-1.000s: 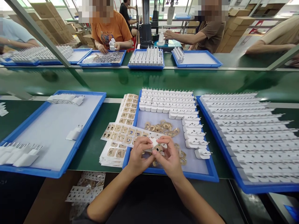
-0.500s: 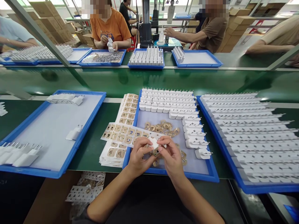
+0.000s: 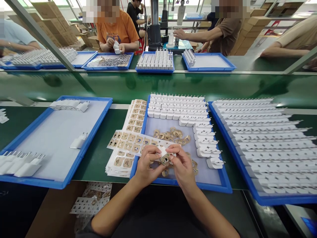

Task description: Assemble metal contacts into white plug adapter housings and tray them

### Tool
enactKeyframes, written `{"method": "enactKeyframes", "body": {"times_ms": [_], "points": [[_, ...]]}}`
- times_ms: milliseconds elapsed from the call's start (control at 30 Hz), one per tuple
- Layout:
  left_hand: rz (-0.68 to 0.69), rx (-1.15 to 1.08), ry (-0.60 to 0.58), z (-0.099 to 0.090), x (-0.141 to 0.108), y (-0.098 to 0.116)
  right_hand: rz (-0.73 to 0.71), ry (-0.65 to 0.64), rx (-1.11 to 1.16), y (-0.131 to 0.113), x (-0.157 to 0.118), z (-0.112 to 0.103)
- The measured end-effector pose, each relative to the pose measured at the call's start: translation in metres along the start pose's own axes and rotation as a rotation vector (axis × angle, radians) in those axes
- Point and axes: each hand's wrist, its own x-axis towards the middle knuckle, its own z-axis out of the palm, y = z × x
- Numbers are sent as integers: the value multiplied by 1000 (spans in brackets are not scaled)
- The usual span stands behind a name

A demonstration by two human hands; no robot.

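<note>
The left fingers (image 3: pixel 151 150) and right fingers (image 3: pixel 180 150) are closed around one white adapter (image 3: pixel 164 159), pinching it from both sides above the near part of the middle tray. The adapter's tan face, with dark openings, points toward the camera.

At the far left of the green desk (image 3: pixel 99 157), the blue-rimmed left tray (image 3: pixel 59 130) bears a row of white plugs (image 3: pixel 66 105) by its far rim, a small group by its right side and more at its near left corner.

Next come sticker sheets (image 3: pixel 135 120) in a stack, with a slanted sheet (image 3: pixel 128 140) lying over them and reaching across the left rim of the middle tray (image 3: pixel 158 124). Inside this tray, loose tan pieces (image 3: pixel 174 134) are scattered in the middle and near the hands, some partly hidden by them. Finished-looking rows of adapters (image 3: pixel 175 107) fill its far end and run down its right side.

Just beside it, the right tray (image 3: pixel 284 200) is packed with rows of white units (image 3: pixel 267 145), pins up.

Beyond the desk, a person in orange (image 3: pixel 121 29) holds a white piece (image 3: pixel 116 47) over another tray.
</note>
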Motion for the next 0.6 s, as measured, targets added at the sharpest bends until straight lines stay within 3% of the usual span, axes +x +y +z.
{"method": "enactKeyframes", "body": {"times_ms": [200, 333, 433, 533, 600], "points": [[-13, -70, -27, 1, 1, 1, -124, -113, -236, -20, 9, -14], [-39, -58, -52, 1, 0, 1, -426, -139, -588, -27, 11, -22], [-139, -99, -80, 1, -3, 1, -616, -228, -695, -28, 4, -25], [-297, -208, -101, 1, -6, 0, -600, -299, -589, -31, -3, -28], [-381, -234, -93, 2, -7, 0, -531, -149, -575, -33, -1, -34]]}}
